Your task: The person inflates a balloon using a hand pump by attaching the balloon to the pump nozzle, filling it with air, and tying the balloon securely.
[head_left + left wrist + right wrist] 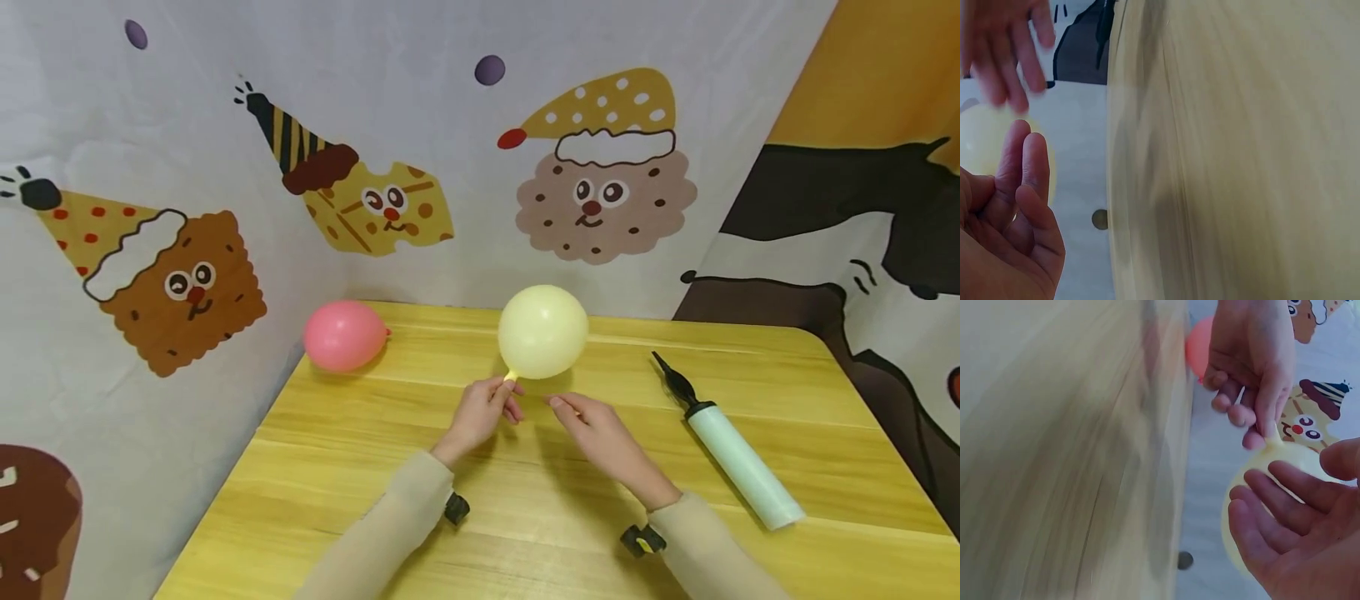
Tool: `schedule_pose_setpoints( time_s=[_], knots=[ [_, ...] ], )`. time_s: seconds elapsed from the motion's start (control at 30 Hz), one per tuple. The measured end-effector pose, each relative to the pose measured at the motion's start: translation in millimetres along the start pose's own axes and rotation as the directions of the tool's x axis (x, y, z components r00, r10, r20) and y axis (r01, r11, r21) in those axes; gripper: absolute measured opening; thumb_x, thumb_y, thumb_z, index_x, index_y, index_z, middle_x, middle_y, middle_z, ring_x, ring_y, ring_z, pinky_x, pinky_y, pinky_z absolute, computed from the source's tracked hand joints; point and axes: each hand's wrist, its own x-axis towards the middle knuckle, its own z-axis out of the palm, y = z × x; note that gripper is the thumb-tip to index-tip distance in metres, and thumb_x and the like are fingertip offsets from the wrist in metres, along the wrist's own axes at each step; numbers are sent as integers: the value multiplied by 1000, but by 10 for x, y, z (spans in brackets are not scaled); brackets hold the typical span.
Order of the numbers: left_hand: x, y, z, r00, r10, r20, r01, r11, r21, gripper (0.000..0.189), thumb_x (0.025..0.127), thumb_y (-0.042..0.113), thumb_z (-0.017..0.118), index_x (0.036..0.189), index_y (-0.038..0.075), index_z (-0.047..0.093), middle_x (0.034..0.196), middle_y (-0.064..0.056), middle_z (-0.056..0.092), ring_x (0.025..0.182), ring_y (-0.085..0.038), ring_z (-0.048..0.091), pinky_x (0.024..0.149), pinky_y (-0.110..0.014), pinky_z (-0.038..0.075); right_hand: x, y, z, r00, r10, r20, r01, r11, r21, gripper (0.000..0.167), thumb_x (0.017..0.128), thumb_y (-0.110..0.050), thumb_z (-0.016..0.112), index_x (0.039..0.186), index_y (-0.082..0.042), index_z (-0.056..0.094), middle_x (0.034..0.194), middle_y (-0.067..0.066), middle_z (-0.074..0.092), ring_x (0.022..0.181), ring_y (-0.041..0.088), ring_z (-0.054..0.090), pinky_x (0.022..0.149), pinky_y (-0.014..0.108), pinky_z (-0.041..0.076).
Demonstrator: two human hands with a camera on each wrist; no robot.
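Note:
A pale yellow, inflated balloon (pixel 543 332) is held over the table, its neck (pixel 512 376) pointing down toward me. My left hand (pixel 480 410) pinches that neck between thumb and forefinger, its other fingers loosely bent. To the right of the neck, my right hand (pixel 603 433) is apart from the balloon in the head view. Seen from the right wrist, the fingers of the right hand (pixel 1297 519) are relaxed, the thumb stands away from them, and nothing lies between them. The balloon (pixel 1230 515) shows behind these fingers.
A pink balloon (pixel 345 337), tied off, lies at the table's back left corner. On the right lies a hand pump (pixel 742 462) with a mint-green barrel and black nozzle. A cloth backdrop (pixel 420 75) with cartoon biscuits hangs right behind the wooden table (pixel 337 475).

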Motion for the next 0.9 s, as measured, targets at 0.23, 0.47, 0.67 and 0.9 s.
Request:
schedule_pose_setpoints(
  time_s=[0.23, 0.47, 0.67, 0.9],
  knots=[
    [-11, 34, 129, 999, 31, 10, -31, 996, 79, 33, 113, 16, 45, 107, -3, 71, 71, -4, 70, 65, -23, 69, 68, -44, 61, 249, -27, 138, 990, 110, 88, -124, 979, 160, 54, 112, -43, 43, 139, 0, 63, 140, 17, 63, 131, 36, 58, 107, 58, 46],
    [-21, 53, 182, 998, 59, 17, -61, 977, 202, 30, 110, 9, 48, 97, 0, 73, 63, 1, 65, 63, -30, 68, 53, -21, 50, 374, -17, 229, 976, 169, 136, -205, 924, 324, 52, 112, -40, 45, 129, 3, 68, 135, 18, 66, 132, 36, 56, 105, 55, 49],
    [-26, 67, 218, 995, 89, 32, -95, 958, 270, 24, 107, 2, 51, 96, 3, 72, 62, 3, 63, 56, -16, 63, 53, -20, 49, 446, 12, 284, 969, 202, 140, -242, 881, 406, 44, 110, -35, 52, 111, 4, 72, 118, 15, 73, 117, 28, 63, 100, 48, 53],
    [-25, 40, 280, 995, 92, 47, -100, 973, 209, 29, 110, 5, 48, 92, 0, 70, 64, -1, 67, 59, -25, 68, 54, -21, 52, 477, 70, 302, 973, 216, 82, -229, 855, 465, 37, 106, -29, 61, 101, 5, 76, 99, 11, 77, 97, 17, 68, 98, 44, 52]
  ],
)
